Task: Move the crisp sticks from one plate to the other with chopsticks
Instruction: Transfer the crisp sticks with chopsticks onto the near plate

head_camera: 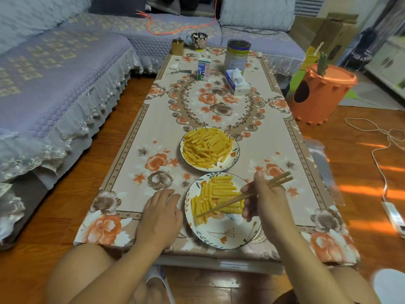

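Floral-cloth tabletop [274,150] carries two plates in line. Far plate [235,150] heaped with crisp sticks [206,148]. Near plate [223,233] holds a smaller batch [219,191], laid in rows across its far half. Left hand [160,218] rests on the cloth just beside the near plate, fingers relaxed, nothing in its grip. Right hand [263,200] grip clamped on chopsticks [228,202], tips low over the near plate's sticks, tips nearly together.

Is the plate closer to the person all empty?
No, the near plate already has neat rows of crisp sticks on its far half, under the chopsticks held in the right hand.
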The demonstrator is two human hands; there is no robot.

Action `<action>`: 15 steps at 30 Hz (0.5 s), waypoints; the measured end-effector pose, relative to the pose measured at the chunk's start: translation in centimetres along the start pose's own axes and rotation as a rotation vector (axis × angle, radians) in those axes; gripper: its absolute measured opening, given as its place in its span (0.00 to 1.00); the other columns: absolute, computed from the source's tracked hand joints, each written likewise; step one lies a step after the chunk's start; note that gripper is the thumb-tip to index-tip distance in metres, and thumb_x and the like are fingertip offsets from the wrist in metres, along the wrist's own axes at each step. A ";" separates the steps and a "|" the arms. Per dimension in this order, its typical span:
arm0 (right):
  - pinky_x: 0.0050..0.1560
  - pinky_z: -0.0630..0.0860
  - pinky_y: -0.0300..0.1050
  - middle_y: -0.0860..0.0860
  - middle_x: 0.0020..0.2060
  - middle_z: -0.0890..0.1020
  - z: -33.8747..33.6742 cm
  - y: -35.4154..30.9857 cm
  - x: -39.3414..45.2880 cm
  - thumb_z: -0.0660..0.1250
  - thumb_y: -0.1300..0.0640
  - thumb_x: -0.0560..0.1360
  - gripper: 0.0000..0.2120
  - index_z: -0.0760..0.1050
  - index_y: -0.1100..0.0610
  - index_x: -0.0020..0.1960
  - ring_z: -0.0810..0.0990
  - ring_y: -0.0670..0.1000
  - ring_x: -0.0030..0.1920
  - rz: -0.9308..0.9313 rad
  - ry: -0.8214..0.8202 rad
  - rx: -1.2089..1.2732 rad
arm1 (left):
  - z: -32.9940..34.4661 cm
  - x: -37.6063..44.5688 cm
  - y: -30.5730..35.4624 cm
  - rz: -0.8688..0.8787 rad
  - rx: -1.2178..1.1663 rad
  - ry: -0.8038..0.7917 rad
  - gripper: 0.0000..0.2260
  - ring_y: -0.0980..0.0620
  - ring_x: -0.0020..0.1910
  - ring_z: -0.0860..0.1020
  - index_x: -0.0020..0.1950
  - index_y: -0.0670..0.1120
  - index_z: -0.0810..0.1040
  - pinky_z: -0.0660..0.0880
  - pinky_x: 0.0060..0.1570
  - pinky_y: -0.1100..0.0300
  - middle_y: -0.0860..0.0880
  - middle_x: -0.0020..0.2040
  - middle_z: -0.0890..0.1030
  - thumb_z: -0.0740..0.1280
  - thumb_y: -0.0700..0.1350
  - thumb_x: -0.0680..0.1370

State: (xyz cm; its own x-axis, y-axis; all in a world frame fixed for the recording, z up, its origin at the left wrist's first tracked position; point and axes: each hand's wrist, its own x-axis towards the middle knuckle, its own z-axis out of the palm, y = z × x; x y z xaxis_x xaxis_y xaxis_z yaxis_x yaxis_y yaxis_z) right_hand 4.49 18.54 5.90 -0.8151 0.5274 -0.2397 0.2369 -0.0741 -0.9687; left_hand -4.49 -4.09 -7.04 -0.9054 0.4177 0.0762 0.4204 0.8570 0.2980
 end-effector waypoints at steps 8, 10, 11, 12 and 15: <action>0.24 0.67 0.42 0.55 0.23 0.73 -0.3 -0.5 -1.2 0.56 0.46 0.86 0.28 0.79 0.67 0.41 0.70 0.54 0.21 -0.098 -0.052 -0.205 | 0.1 0.0 0.0 -0.009 -0.014 -0.007 0.21 0.46 0.70 0.71 0.67 0.47 0.79 0.72 0.68 0.47 0.48 0.68 0.76 0.56 0.49 0.78; 0.24 0.67 0.42 0.54 0.23 0.74 -1.0 -0.8 -1.4 0.56 0.45 0.86 0.28 0.80 0.66 0.41 0.71 0.52 0.22 -0.108 -0.065 -0.265 | 0.0 0.0 0.0 -0.013 -0.012 -0.010 0.21 0.46 0.70 0.71 0.67 0.47 0.79 0.72 0.67 0.47 0.48 0.69 0.76 0.57 0.49 0.78; 0.24 0.67 0.42 0.54 0.23 0.74 -1.5 -1.0 -1.5 0.56 0.45 0.86 0.28 0.80 0.65 0.40 0.71 0.52 0.22 -0.110 -0.062 -0.289 | 0.0 0.0 0.0 -0.013 -0.012 -0.011 0.21 0.46 0.70 0.71 0.67 0.47 0.78 0.72 0.68 0.47 0.48 0.69 0.76 0.57 0.49 0.78; 0.24 0.67 0.41 0.53 0.22 0.74 -2.0 -1.2 -1.5 0.56 0.45 0.85 0.28 0.80 0.64 0.40 0.71 0.51 0.22 -0.114 -0.050 -0.315 | 0.0 0.0 0.0 -0.014 -0.015 -0.012 0.21 0.46 0.70 0.71 0.67 0.47 0.78 0.72 0.68 0.46 0.48 0.69 0.76 0.57 0.49 0.78; 0.28 0.67 0.43 0.51 0.22 0.75 -3.5 -1.8 -1.4 0.56 0.45 0.85 0.27 0.81 0.60 0.38 0.71 0.47 0.22 -0.179 -0.009 -0.426 | 0.0 0.0 0.0 -0.012 -0.014 -0.007 0.20 0.46 0.70 0.71 0.67 0.47 0.79 0.72 0.67 0.46 0.48 0.69 0.76 0.57 0.48 0.78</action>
State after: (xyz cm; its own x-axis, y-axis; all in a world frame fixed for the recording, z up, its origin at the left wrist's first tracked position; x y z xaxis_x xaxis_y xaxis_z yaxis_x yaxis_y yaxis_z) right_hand 7.05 20.91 8.17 -0.8671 0.4927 -0.0736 0.2866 0.3725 -0.8827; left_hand -4.51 -4.07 -7.07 -0.9100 0.4094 0.0659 0.4085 0.8578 0.3120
